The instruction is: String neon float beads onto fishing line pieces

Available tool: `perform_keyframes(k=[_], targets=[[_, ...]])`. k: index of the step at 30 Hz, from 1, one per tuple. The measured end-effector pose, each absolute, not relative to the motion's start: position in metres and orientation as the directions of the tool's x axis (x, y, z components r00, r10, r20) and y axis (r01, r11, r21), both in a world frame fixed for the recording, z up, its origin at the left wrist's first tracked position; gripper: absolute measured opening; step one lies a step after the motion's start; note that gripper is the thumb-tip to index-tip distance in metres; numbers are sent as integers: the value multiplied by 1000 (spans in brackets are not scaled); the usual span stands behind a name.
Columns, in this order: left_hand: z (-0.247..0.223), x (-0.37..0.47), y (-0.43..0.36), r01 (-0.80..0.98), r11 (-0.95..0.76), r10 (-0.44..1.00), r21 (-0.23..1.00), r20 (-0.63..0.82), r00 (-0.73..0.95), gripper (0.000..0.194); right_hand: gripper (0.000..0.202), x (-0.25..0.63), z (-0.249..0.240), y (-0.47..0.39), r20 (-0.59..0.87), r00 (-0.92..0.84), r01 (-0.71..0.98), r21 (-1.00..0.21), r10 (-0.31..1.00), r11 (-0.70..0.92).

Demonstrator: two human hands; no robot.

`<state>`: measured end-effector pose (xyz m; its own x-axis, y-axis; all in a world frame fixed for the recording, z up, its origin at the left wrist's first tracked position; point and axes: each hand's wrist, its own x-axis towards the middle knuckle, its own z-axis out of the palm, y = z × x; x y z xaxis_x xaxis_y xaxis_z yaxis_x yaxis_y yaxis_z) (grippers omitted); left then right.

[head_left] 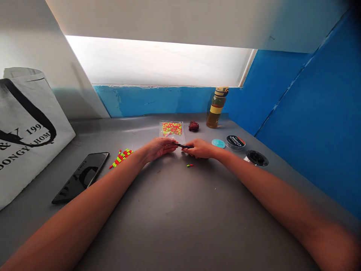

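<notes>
My right hand is closed around a slim black hand tool, whose narrow tip points left. Its exact kind is too small to make out. My left hand meets that tip, thumb and forefinger pinched together on something I cannot make out; its other fingers stretch out below. On the grey table just under my right hand lies a small green and red bead piece. Behind both hands sits a clear plastic bag of red and yellow-green beads. Left of my left forearm is a bundle of red and green beaded strips.
A dark red ball of cord and a bottle stand at the back. To the right are a turquoise disc, a round labelled case and a spool. A phone and white bag are left.
</notes>
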<state>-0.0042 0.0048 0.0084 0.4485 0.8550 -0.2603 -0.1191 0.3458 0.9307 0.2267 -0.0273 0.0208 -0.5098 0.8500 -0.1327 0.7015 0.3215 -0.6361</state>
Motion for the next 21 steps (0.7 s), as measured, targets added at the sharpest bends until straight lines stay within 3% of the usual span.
perform_keyframes(k=[8,15,19,21], targets=[[6,-5,4,-129,333,855,934,-241,459,17,34,223,29,-35,-127,-482,725,-613,867,313],[7,-3,2,-218,327,884,920,-215,416,19,53,238,52,-33,-190,-408,839,-463,893,285],[8,-1,0,-219,308,903,926,-213,373,23,71,246,70,-34,-151,-336,830,-514,930,216],[8,0,0,-220,287,907,932,-190,376,25,70,246,81,-42,-207,-365,812,-547,908,202]])
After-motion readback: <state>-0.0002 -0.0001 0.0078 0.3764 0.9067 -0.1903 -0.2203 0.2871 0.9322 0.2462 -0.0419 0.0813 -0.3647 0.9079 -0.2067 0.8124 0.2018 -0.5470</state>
